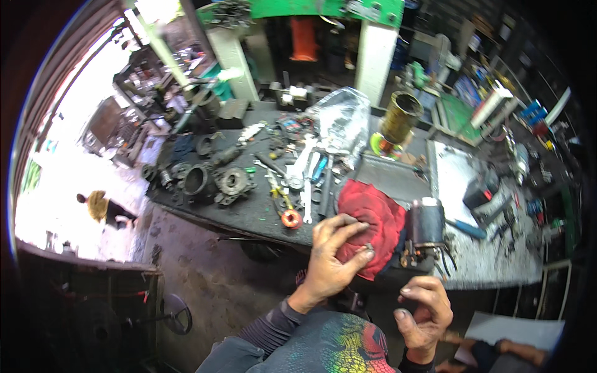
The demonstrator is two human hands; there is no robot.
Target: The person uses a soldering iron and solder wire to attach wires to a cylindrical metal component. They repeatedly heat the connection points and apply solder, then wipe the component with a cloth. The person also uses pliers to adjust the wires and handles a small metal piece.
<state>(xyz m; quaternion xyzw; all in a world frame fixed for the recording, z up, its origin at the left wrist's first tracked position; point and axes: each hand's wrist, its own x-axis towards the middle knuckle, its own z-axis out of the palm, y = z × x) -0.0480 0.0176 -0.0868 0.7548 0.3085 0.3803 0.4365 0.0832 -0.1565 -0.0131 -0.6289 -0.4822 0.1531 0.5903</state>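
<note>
My left hand (333, 256) is over the near left part of a crumpled red cloth (372, 214) at the bench edge. Its thumb and fingers are apart, with red cloth showing in the gap; a small greyish spot at the thumb tip is too small to name. My right hand (428, 313) is raised lower right, in front of the bench, its fingers curled and apart from the thumb, and I see nothing between them. Just beyond it stands a dark cylindrical motor housing (426, 224) with short wires at its base, right of the cloth.
Wrenches (308, 202), an orange tape roll (290, 218) and dark castings (233, 181) lie left on the bench. Behind are a clear plastic bag (342, 118) and a brassy cylinder (401, 117). Blue-handled pliers (467, 229) lie right. Another person's arms (497, 351) show lower right; someone (98, 206) is far left.
</note>
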